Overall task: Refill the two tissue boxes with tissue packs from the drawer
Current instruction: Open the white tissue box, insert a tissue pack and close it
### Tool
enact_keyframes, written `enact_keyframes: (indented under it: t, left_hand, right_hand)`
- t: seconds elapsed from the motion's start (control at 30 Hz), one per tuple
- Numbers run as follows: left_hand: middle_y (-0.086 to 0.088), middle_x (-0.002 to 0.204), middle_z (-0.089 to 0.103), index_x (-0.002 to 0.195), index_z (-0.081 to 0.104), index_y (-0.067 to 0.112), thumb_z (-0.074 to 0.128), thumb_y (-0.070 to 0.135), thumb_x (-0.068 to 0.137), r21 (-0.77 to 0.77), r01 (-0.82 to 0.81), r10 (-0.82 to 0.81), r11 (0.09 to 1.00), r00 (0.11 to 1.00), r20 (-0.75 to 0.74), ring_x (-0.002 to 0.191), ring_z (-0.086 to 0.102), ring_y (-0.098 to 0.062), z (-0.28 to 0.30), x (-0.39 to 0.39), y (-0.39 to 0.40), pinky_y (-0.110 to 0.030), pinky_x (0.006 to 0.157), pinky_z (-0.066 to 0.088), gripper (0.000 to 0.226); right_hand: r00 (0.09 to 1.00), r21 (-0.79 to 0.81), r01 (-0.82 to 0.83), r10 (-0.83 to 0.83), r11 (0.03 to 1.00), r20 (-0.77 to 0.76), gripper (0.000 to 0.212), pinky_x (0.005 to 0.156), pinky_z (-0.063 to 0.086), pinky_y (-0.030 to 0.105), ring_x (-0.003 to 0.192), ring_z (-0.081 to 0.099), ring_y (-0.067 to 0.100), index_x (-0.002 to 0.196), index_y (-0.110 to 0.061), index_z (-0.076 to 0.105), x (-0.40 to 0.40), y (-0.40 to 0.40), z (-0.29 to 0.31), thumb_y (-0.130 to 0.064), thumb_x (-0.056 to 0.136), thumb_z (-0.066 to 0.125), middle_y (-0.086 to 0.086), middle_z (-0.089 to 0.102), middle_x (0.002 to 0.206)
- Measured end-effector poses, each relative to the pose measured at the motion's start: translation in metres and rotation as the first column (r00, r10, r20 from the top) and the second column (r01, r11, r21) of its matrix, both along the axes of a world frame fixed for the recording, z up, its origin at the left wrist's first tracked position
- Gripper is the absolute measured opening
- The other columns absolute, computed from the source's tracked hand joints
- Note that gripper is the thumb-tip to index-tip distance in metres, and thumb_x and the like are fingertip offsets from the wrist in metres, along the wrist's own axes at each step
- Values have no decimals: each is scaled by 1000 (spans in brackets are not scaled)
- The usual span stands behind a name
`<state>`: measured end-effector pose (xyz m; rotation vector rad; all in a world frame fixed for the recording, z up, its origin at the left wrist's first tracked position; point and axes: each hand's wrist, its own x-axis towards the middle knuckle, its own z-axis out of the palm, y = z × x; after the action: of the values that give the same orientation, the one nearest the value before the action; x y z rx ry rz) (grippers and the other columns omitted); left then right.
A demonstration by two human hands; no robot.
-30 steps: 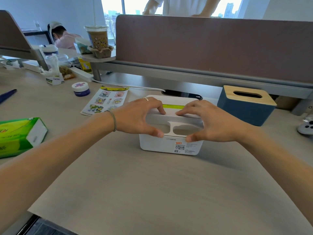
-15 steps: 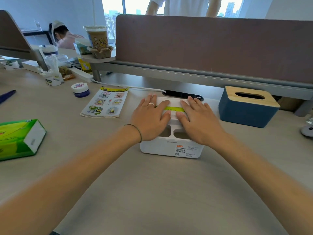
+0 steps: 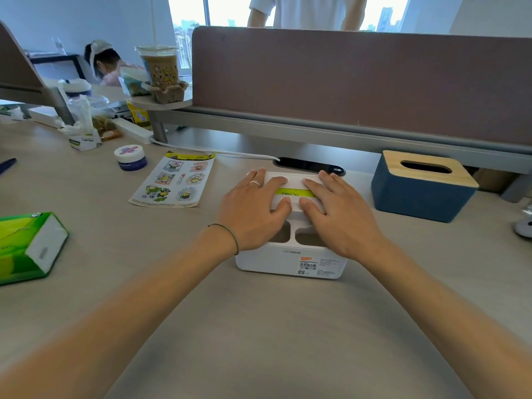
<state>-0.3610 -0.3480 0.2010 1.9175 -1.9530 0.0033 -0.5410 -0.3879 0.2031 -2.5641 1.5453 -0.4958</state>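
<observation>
A white tissue box [image 3: 290, 262] stands on the desk in front of me, a green tissue pack [image 3: 293, 193] showing through the slot in its lid. My left hand [image 3: 253, 210] lies flat on the left half of the lid, fingers spread. Flat on the right half rests my right hand [image 3: 335, 214]. Both palms press down on the lid; neither grips anything. A blue tissue box with a wooden lid [image 3: 423, 185] stands to the right, its slot dark. Another green tissue pack [image 3: 26, 247] lies at the left edge of the desk.
A sticker sheet [image 3: 174, 180] and a small blue-white jar [image 3: 131, 157] lie left of the white box. A brown partition [image 3: 359, 82] closes the back; a cup [image 3: 159, 67] stands on a small shelf. Two people are behind the partition.
Both hands shifted from holding the white box's lid by its edges to lying flat on top of it, fingers stretched forward; the lid now sits down on the box.
</observation>
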Motion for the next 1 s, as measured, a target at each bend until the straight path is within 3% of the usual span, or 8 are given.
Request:
enact_keyframes:
  t: [0.17,0.3,0.37,0.43,0.63,0.8,0.87,1.0]
  left_hand:
    - [1,148,46,140,50,27,50,32,100,-194,-48,-36,980,913,-406,133,42,-17,-8,10,5,-33,106,38,40]
    - [6,142,46,152,38,23,48,22,103,-54,-158,21,986,439,-898,122,46,-8,-16,11,21,-22,96,35,50]
    - [7,143,50,150,42,23,45,25,104,38,-115,66,993,243,-968,121,50,-10,-21,8,26,-26,98,40,46]
    - [1,134,64,140,54,28,46,31,102,25,-62,35,998,157,-987,119,61,-19,-27,5,26,-41,104,47,39]
    - [8,127,67,138,53,40,46,39,101,13,-29,18,999,177,-984,117,63,-18,-25,10,10,-48,103,49,38]
    - [14,117,67,110,59,48,42,34,105,-4,13,-6,1000,136,-991,113,64,-13,-13,16,-23,-43,105,48,22]
    - [8,126,66,121,58,46,43,39,103,-10,16,-12,1000,134,-991,118,62,-18,-11,20,-39,-45,105,48,24]
    - [2,136,63,143,46,46,50,65,87,29,81,18,996,135,-991,118,64,-24,-7,33,-76,-51,99,53,59]
  right_hand:
    - [904,119,45,-91,992,417,56,119,18,34,151,17,15,155,-33,28,-5,8,-3,-41,102,46,-7,14,167]
    - [570,458,-63,-345,887,746,53,103,35,31,128,42,12,153,-39,26,-12,23,-9,-33,104,45,-17,41,144]
    - [495,525,-119,-408,843,767,44,96,39,34,117,51,11,146,-45,37,-10,28,-18,-34,104,43,-19,54,133]
    - [440,529,-145,-425,836,791,35,99,46,41,116,58,15,134,-48,50,-9,28,-25,-34,102,43,-17,66,123]
    - [354,525,-190,-441,830,825,40,99,51,44,113,63,15,138,-50,46,-3,15,-27,-38,100,47,-16,69,119]
    - [305,511,-206,-441,835,844,36,87,52,37,110,63,13,132,-52,48,5,-13,-21,-32,102,45,-16,69,118]
    - [291,509,-200,-445,838,847,35,82,50,34,109,61,11,127,-55,46,10,-26,-18,-30,103,45,-17,67,116]
    - [306,502,-155,-442,851,843,42,96,49,43,114,56,15,132,-53,41,20,-56,-18,-28,100,52,-15,63,121]
